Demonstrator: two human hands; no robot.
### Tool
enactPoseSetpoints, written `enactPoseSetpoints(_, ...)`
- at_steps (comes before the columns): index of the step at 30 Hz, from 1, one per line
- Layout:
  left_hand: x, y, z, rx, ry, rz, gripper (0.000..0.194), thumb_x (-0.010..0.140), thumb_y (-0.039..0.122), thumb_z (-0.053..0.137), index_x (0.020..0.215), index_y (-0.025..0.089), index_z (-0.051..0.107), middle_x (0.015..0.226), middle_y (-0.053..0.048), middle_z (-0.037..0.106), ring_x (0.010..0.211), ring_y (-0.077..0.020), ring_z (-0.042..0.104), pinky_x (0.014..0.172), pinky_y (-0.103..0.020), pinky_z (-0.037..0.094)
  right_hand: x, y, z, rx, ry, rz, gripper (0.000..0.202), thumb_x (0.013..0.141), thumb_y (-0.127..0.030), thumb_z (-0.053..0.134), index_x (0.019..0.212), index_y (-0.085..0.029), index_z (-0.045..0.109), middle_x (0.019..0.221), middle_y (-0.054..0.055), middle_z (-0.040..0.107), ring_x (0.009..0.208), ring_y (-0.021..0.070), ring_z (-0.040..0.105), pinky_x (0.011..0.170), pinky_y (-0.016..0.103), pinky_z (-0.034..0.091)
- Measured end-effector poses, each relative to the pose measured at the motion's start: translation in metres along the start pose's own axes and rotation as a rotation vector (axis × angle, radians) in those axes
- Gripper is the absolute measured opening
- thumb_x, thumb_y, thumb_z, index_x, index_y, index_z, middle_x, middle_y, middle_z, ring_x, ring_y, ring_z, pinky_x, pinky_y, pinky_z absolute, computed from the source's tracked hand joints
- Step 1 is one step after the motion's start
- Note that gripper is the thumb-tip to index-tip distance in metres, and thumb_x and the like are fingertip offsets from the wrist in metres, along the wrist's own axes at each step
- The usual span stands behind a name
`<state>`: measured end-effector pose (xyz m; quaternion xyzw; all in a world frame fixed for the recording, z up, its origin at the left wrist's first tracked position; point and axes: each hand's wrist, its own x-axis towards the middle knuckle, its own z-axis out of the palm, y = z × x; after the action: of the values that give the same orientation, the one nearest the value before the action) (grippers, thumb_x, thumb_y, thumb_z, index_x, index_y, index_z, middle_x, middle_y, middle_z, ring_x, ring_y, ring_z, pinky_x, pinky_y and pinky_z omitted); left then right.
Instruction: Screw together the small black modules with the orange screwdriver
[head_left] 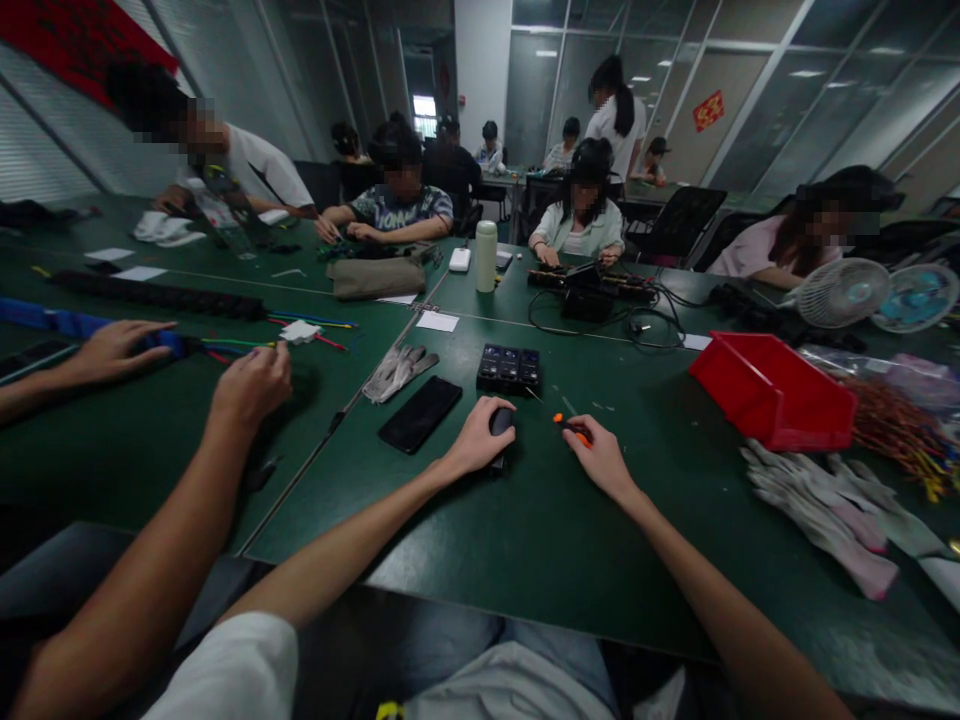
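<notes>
My left hand [482,436] is closed around a small dark block-like part [501,422] near the table's front middle; the fingers cover much of it. In my right hand [602,458] is an orange-and-black screwdriver [576,431], its thin shaft pointing up and left, apart from the dark part. Just beyond my left hand lies a black block with several sections [509,369]. To its left a black phone [421,414] rests flat on the green table [480,530], with a grey work glove [399,372] behind it.
At left, a co-worker's hands [251,385] handle coloured wires by a white connector [300,331]. A red bin [772,390], more gloves [817,510] and bundled wires [907,425] lie on the right. Farther back stand a pale green bottle [486,257] and fans [841,292].
</notes>
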<state>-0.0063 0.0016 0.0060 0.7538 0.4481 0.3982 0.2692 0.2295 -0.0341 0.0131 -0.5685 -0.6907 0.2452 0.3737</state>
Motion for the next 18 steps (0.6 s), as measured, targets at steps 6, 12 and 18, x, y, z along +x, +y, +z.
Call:
enactPoseSetpoints(6, 0.0051, 0.0005, -0.0010, -0.117, 0.040, -0.011, 0.031, 0.074, 0.017, 0.056, 0.105, 0.019, 0.054, 0.106, -0.003, 0.054, 0.102, -0.0179, 0.053, 0.095, -0.033, 0.040, -0.0059, 0.0040, 0.0018, 0.281, 0.036, 0.057, 0.032, 0.079, -0.046, 0.059, 0.095, -0.018, 0.063, 0.082, 0.005, 0.063, 0.067, 0.0170, 0.058, 0.054, 0.026, 0.046)
enactPoseSetpoints(12, 0.0096, -0.0015, -0.0024, -0.233, -0.046, -0.044, 0.029, 0.076, 0.021, 0.055, 0.105, 0.019, 0.056, 0.106, -0.003, 0.057, 0.103, -0.0194, 0.053, 0.096, -0.034, 0.038, -0.0066, 0.0016, -0.0058, 0.303, -0.034, 0.080, 0.026, 0.079, -0.039, 0.060, 0.091, -0.017, 0.063, 0.079, 0.003, 0.060, 0.058, 0.0123, 0.052, 0.050, 0.025, 0.042)
enactPoseSetpoints(18, 0.0101, -0.0018, 0.0000, -0.278, -0.083, -0.041, 0.030, 0.075, 0.024, 0.056, 0.105, 0.018, 0.057, 0.103, -0.003, 0.059, 0.099, -0.0195, 0.055, 0.094, -0.033, 0.040, -0.0065, 0.0048, -0.0060, 0.254, -0.046, 0.050, 0.023, 0.080, -0.037, 0.059, 0.092, -0.017, 0.064, 0.090, 0.005, 0.064, 0.071, 0.0165, 0.058, 0.060, 0.028, 0.046)
